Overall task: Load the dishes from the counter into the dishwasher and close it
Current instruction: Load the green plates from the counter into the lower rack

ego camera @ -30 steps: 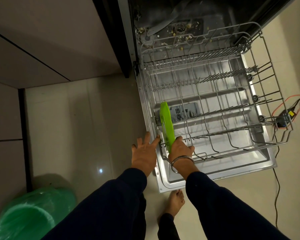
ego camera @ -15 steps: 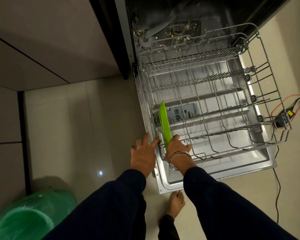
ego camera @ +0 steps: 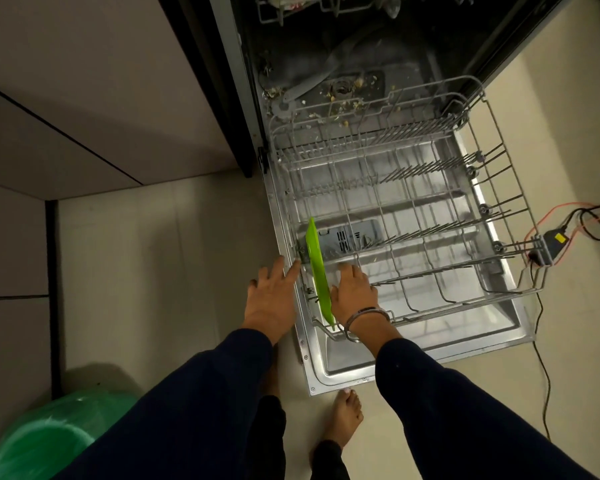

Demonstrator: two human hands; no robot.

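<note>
Head view, left to right. Far below and to the left of my fingers sits a green bin (ego camera: 45, 441) on the pale floor (ego camera: 160, 258), beside the cabinet fronts (ego camera: 11, 244).

My left hand (ego camera: 272, 299) is flat and open, fingers spread, with the fingertips (ego camera: 293, 268) reaching the left edge of the lower rack (ego camera: 430, 188). It grips nothing. Whether the palm bears on the door's rim or hovers above it, I cannot tell.

Between my two hands the green plate (ego camera: 318, 268) stands on edge in the front left corner of the lower rack, slotted among the tines and tilted slightly. Its far end rises beyond my fingertips.

My right hand (ego camera: 352, 292) lies just right of the plate, fingers held together and extended, the side of the hand against or very near the plate's face; contact is not clear. It does not pinch the plate. A metal bangle (ego camera: 364, 315) circles that wrist.

Beyond my right fingers the rack is pulled out over the open dishwasher door (ego camera: 492, 327). Further off, food debris (ego camera: 340, 95) litters the tub floor. Well to the right, a black plug with cables (ego camera: 551, 244) lies on the floor.
</note>
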